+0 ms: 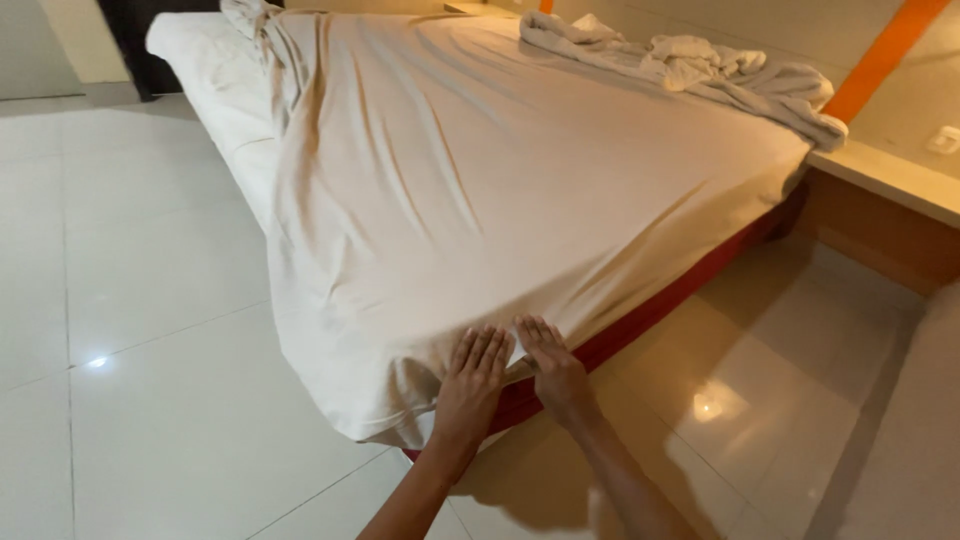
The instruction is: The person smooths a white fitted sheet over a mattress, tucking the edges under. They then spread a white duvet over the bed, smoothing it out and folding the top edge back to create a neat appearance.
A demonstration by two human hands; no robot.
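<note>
1. A head-worn camera looks down at a bed corner, with both of the person's bare forearms entering from 6 o'clock.
2. The left hand (472, 378) lies flat on the sheet (440, 190) at the near corner of the bed, at about 6 o'clock. Its fingers are straight, spread a little and pointing toward 12 o'clock; they grasp nothing.
3. The right hand (552, 366) lies just beside it at 5 o'clock, palm down, fingers straight and released, pressing on the sheet's hem. The two hands' fingertips are near each other but apart.
4. The sheet is cream-coloured and covers most of the mattress, running from the hands up toward 12 o'clock. It is creased with long folds and hangs over the near corner and the side at 9 o'clock.
5. Below the hem, from 6 o'clock toward 3 o'clock, a red bed base (660, 300) shows under the sheet.
6. A crumpled white blanket (700, 70) lies across the far end of the bed at 1 o'clock, well apart from the hands.
7. A bunched bit of cloth (250, 20) sits at the far corner at 11 o'clock.
8. A pale ledge (885, 175) with a wooden front runs beside the bed at 3 o'clock.
9. The floor (140, 300) is glossy white tile, showing light reflections at 9 o'clock and 5 o'clock.
</note>
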